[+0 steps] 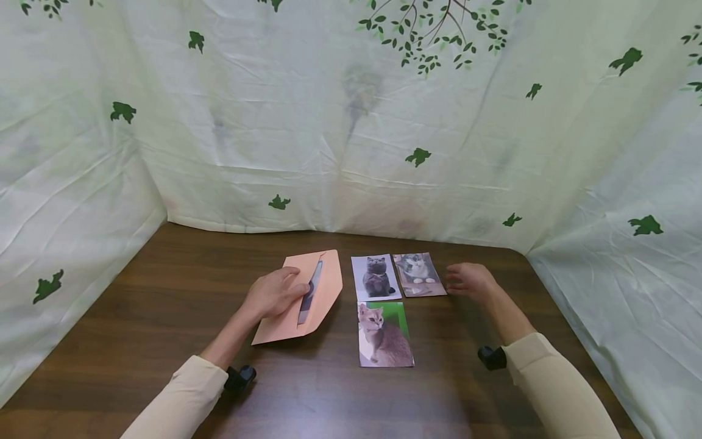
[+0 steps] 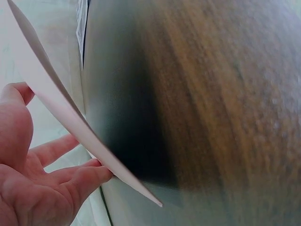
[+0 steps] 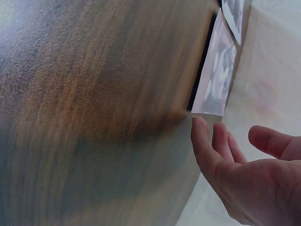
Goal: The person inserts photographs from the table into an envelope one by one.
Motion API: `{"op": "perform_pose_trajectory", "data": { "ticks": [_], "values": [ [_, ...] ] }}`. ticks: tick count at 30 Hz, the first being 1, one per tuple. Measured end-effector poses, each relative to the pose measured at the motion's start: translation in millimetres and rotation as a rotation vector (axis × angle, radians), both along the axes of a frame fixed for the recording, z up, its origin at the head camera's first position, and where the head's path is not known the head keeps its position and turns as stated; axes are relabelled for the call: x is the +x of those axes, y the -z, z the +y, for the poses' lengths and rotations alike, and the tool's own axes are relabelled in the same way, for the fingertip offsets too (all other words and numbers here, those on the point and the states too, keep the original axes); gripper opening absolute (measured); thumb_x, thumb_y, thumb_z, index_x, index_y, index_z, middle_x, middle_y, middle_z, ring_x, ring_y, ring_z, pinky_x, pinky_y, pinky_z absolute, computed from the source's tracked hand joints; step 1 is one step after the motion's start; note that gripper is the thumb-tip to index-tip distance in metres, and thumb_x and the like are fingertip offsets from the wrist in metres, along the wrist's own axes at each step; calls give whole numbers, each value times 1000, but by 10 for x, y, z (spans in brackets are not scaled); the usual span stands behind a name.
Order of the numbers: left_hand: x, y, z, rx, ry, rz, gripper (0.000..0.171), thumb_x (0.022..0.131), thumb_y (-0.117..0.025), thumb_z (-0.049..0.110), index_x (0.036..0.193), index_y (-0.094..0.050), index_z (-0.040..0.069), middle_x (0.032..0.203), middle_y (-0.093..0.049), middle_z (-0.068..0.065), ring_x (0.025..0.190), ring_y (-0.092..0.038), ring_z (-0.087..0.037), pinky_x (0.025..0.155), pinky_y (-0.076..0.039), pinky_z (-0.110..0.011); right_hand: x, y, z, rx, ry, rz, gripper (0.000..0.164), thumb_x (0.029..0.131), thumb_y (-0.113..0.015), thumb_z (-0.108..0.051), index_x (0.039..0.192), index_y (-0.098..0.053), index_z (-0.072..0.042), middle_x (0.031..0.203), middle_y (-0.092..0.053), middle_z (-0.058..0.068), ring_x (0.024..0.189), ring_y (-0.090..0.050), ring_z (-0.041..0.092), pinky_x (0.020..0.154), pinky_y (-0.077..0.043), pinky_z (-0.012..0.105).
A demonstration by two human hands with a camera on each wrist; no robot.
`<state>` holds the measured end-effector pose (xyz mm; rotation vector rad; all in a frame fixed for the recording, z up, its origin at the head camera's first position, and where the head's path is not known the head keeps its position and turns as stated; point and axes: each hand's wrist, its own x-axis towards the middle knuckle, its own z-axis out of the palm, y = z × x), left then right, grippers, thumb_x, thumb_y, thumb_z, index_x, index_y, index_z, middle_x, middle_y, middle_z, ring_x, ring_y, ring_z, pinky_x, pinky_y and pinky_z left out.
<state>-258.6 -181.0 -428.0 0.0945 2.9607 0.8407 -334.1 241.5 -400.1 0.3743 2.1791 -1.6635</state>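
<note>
My left hand [image 1: 276, 294] grips a peach envelope [image 1: 325, 292], thumb on the face that shows and the other fingers behind it. The envelope is tilted up off the table, and part of a photo [image 1: 311, 292] shows in its opening. In the left wrist view the envelope [image 2: 70, 113] is seen nearly edge-on. To the right lie a photo of a dark grey cat [image 1: 376, 277], a photo of a grey-and-white cat [image 1: 419, 274] and, below, a photo of a brownish cat [image 1: 386, 335]. Loosely bent and holding nothing, my right hand [image 1: 470, 281] is at the grey-and-white cat photo's right edge.
Everything lies on a dark brown wooden table [image 1: 153, 317]. A pale cloth with green leaf and bird prints [image 1: 274, 122] hangs behind the table and along both sides. A small black device [image 1: 239, 378] sits at the left wrist, another [image 1: 492, 358] at the right.
</note>
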Motion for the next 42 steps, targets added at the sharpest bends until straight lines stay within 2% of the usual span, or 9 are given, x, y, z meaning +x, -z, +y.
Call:
{"op": "perform_pose_trajectory", "data": {
  "ticks": [9, 14, 20, 28, 33, 42],
  "values": [
    [7, -11, 2, 10, -4, -6, 59, 97, -56, 42, 144, -54, 6, 147, -55, -21, 135, -51, -45, 108, -41, -58, -12, 37, 51, -26, 22, -40, 54, 109, -38, -17, 155, -28, 9, 157, -33, 32, 129, -51, 39, 114, -42, 47],
    [10, -15, -4, 11, -6, -8, 59, 97, -56, 42, 144, -54, 6, 147, -55, -21, 136, -50, -45, 108, -41, -58, -31, 69, 59, -46, 49, -53, 53, 109, -39, -16, 154, -30, 9, 155, -36, 31, 116, -59, 32, 114, -43, 46],
    [8, -10, -13, 10, -5, -12, 59, 98, -56, 43, 144, -54, 6, 147, -55, -21, 136, -49, -46, 109, -40, -59, -44, 87, 69, -61, 73, -73, 53, 108, -42, -17, 154, -32, 7, 151, -41, 28, 106, -62, 27, 108, -49, 42],
    [6, -7, -7, 13, -2, -11, 60, 98, -56, 44, 145, -53, 6, 147, -54, -22, 136, -49, -46, 109, -40, -59, -57, 118, 104, -99, 81, -90, 51, 106, -45, -16, 151, -35, 7, 131, -54, 21, 97, -64, 23, 95, -57, 38],
    [8, -5, -1, 9, -5, -18, 61, 99, -55, 44, 146, -52, 6, 147, -54, -23, 136, -49, -46, 109, -40, -59, -63, 122, 113, -109, 78, -100, 50, 106, -46, -17, 149, -38, 7, 122, -58, 16, 97, -64, 22, 97, -56, 38],
    [3, -5, 9, 8, -7, -20, 60, 99, -55, 44, 146, -52, 6, 147, -54, -23, 136, -49, -46, 109, -40, -59, -81, 139, 107, -125, 83, -118, 53, 106, -46, -17, 152, -34, 7, 132, -52, 20, 105, -61, 27, 98, -56, 40]
  ]
}}
